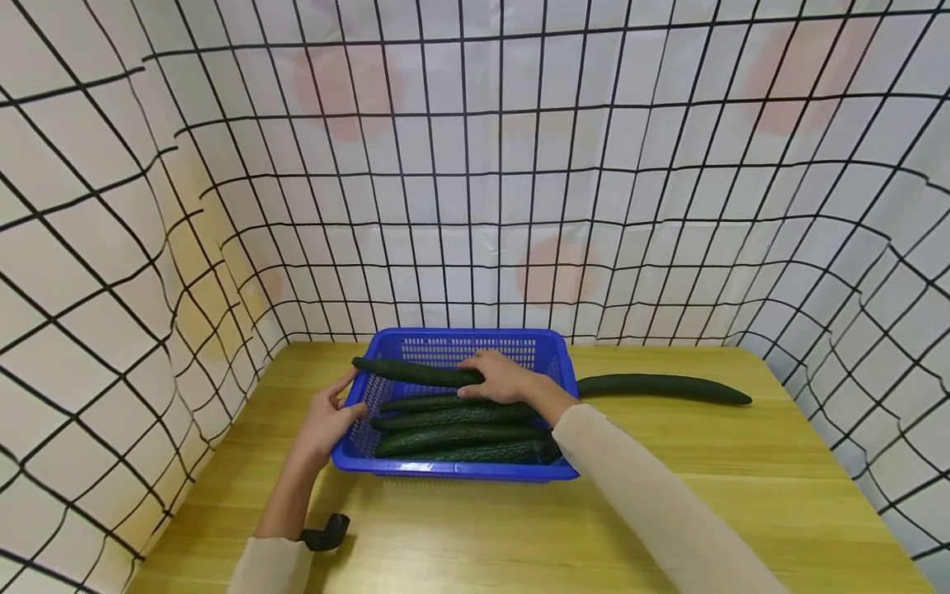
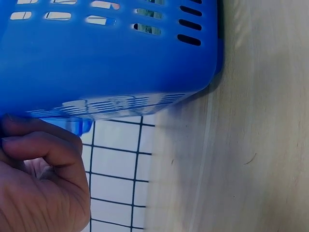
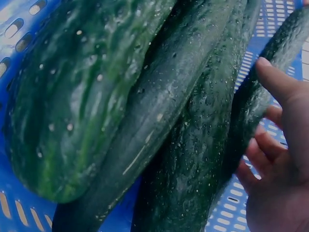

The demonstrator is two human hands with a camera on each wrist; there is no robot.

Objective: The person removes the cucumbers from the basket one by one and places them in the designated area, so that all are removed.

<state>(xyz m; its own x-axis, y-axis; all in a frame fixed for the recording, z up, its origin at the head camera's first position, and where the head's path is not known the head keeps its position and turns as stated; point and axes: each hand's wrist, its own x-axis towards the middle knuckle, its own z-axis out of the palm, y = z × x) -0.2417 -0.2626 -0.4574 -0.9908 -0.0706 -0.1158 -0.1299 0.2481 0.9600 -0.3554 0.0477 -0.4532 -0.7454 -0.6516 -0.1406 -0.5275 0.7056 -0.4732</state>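
Observation:
A blue plastic basket with slotted walls stands on the table and has several dark green cucumbers lying side by side in it. My right hand grips one cucumber near its right end, thumb on the near side, as the right wrist view also shows. That cucumber lies across the back of the basket, its left tip over the left rim. At the left rim, my left hand holds the basket, thumb inside. Its curled fingers show against the blue wall in the left wrist view.
Another cucumber lies on the wooden table to the right of the basket. A black curved piece shows beside the left wrist. Black wire grid panels stand behind and on both sides.

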